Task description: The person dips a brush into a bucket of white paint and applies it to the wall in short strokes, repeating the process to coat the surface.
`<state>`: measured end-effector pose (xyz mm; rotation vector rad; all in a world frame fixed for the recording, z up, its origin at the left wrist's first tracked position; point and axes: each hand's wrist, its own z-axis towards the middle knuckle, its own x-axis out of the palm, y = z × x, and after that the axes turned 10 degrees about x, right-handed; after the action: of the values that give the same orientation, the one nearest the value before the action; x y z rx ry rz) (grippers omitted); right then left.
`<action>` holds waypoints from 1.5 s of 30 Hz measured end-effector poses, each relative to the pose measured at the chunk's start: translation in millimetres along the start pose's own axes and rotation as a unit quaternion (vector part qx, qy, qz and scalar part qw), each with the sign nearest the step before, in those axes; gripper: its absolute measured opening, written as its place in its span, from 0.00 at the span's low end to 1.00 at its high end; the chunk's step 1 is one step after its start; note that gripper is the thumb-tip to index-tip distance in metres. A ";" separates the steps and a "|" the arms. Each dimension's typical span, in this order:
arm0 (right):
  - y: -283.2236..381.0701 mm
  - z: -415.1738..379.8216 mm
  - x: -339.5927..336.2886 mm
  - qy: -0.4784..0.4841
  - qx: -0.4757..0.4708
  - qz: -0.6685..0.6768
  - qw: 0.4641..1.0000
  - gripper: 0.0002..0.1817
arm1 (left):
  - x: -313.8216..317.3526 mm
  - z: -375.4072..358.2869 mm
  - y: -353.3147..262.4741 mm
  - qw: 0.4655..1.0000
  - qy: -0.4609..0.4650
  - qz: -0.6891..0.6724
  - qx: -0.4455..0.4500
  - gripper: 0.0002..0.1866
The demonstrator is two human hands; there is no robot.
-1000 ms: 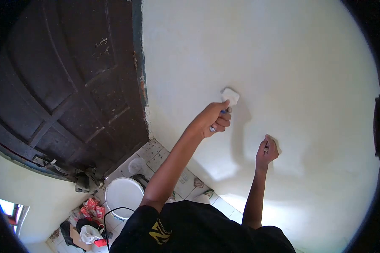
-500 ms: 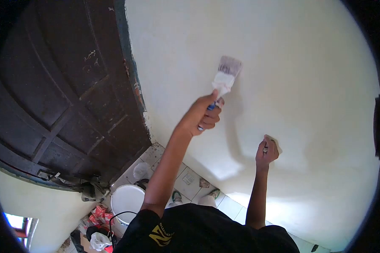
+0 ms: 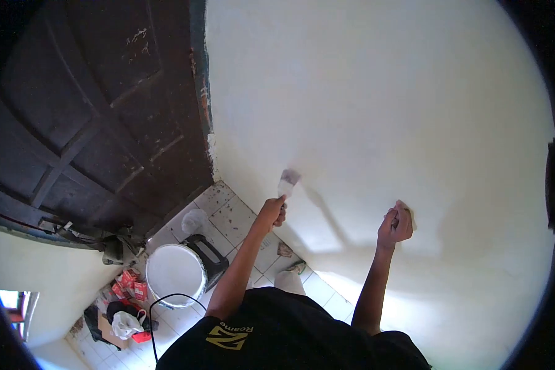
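My left hand point(image 3: 271, 213) is wrapped round the handle of a paintbrush point(image 3: 288, 180). The bristles look greyish and slightly blurred, pointing up against the pale wall point(image 3: 376, 117), low and near the door side. White paint coats the part of the brush below the bristles. Farther right, my right hand point(image 3: 395, 226) is closed, its knuckles resting at or very near the same wall. Whatever it may hold is hidden by the curled fingers.
A dark panelled door point(image 3: 92, 123) stands at the left. On the tiled floor are a round white bucket point(image 3: 177, 246), a black container point(image 3: 211, 262), a clear plastic bag point(image 3: 194, 220), red boxes point(image 3: 129, 282) and a white bag point(image 3: 127, 324). A black cable point(image 3: 152, 327) curves past the bucket.
My left hand has brought the paintbrush down the wall and toward the left. My right hand stays closed in nearly the same place. The view has shifted, showing more of the floor.
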<state>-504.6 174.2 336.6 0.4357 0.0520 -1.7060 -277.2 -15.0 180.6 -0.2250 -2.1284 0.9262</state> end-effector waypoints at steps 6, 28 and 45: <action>-2.1 -0.6 1.4 0.006 0.002 0.015 1.000 0.11 | 40.3 -21.4 -51.4 0.995 0.062 0.059 0.047 0.22; -0.7 1.4 -1.2 -0.029 -0.016 -0.031 0.999 0.13 | 158.3 -55.7 -191.6 0.958 0.223 -0.003 0.180 0.24; 2.5 -0.3 -1.8 -0.029 0.000 -0.004 1.000 0.11 | 6.8 6.4 -61.9 0.996 -0.045 0.059 0.054 0.21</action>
<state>-501.9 175.5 337.5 0.3867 0.0128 -1.7260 -277.8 -59.9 224.2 -0.2610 -2.1587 1.1362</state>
